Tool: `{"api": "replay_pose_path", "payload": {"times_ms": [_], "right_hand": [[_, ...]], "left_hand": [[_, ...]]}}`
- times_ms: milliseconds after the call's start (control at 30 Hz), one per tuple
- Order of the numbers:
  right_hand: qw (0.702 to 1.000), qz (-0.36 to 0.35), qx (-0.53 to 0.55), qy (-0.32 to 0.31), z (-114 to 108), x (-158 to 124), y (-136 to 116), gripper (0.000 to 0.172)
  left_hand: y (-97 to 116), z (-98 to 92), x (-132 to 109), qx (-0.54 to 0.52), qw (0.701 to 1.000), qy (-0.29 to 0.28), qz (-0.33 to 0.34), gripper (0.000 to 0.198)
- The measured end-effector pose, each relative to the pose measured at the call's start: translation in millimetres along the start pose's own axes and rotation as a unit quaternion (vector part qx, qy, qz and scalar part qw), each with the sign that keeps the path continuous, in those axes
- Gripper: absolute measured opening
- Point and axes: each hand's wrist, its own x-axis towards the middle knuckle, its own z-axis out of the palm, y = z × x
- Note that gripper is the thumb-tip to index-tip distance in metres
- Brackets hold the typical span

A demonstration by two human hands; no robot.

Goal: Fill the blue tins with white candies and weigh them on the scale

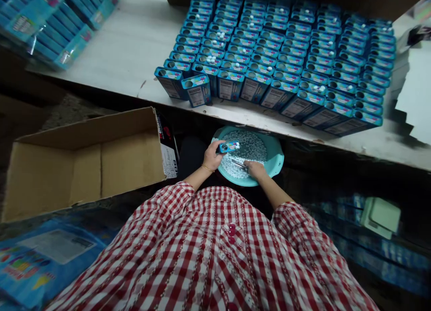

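My left hand (pixel 212 157) grips a small blue box (pixel 228 146) over a teal basin (pixel 274 156) filled with small white tablets (pixel 251 145); a few tablets sit at the box's opening. My right hand (pixel 255 169) rests in the basin, closed around a thin metal tool (pixel 238 164) that lies on the tablets. The basin sits in my lap, just below the table edge.
Many open blue boxes (pixel 279 55) stand in rows on the white table (pixel 131 50). An open cardboard carton (pixel 84 162) sits at my left. Wrapped blue packs (pixel 50 23) lie far left. A pale green scale (pixel 380 216) is low right; white sheets (pixel 415 95) lie far right.
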Motion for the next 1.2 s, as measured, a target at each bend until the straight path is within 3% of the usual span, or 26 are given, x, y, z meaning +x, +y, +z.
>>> {"api": "replay_pose_path", "payload": {"times_ms": [200,400,533,700,867,1033,1100,1200], "right_hand": [[0.995,-0.045,0.088,0.011,-18.9,-12.5,26.8,0.027],[0.945,-0.133,0.271,0.127,-73.1,-63.1,29.2,0.026],[0.964,-0.111,0.172,0.172,-117.9,-90.5,-6.1,0.027],[0.988,-0.052,-0.021,0.142,-146.1,-106.0,-41.6,0.030],[0.983,-0.028,-0.019,0.182,-140.8,-116.7,-17.0,0.032],[0.981,0.035,0.047,0.185,-102.3,-95.8,21.2,0.032],[0.978,0.018,0.093,0.186,-85.5,-78.5,22.7,0.033],[0.949,-0.029,0.152,0.276,-73.4,-56.4,3.2,0.042]], "left_hand": [[-3.0,-5.0,3.5,-0.010,0.998,0.035,-0.050,0.035],[-5.6,-0.5,2.0,0.003,0.999,0.017,-0.050,0.037],[-1.5,7.9,-0.4,0.034,0.998,-0.019,-0.039,0.038],[3.6,10.1,-0.1,0.046,0.998,-0.037,-0.026,0.039],[1.8,6.8,2.8,-0.001,0.998,-0.024,-0.055,0.037],[-3.7,7.7,3.3,-0.087,0.991,0.017,-0.096,0.040],[-4.3,9.5,3.4,-0.127,0.985,0.026,-0.112,0.043],[-0.3,13.6,4.2,-0.159,0.979,0.012,-0.126,0.046]]}}
